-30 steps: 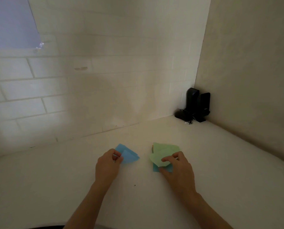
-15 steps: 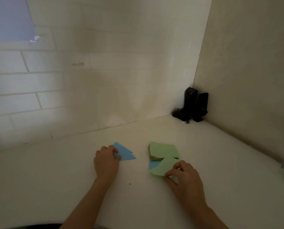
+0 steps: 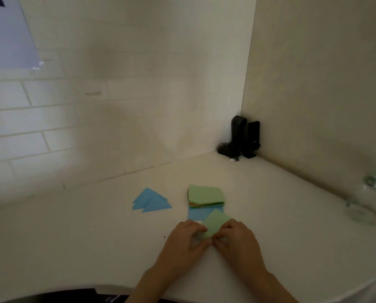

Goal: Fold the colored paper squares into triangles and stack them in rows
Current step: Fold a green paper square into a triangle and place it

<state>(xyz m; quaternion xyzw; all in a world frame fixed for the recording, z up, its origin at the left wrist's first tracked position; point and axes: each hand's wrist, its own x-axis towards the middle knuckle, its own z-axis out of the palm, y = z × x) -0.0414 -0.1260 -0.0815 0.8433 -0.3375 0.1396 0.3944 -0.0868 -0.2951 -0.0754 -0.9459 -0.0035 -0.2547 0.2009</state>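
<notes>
On the pale tabletop [image 3: 73,232], I saw my left hand [image 3: 188,238] and right hand [image 3: 235,239] pinch the green paper square [image 3: 215,221], its free corner pointing away from both grips toward the paper stack [image 3: 205,194].

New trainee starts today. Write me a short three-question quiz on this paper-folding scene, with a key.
1. True or false: both hands grip the green sheet.
2. What colour are the folded triangles lying left of the paper stack?
A. green
B. blue
C. orange
3. What colour is the top sheet of the stack?

Key
1. True: the left hand and the right hand pinch the sheet's near edge on the table.
2. B.
3. Green.
</notes>
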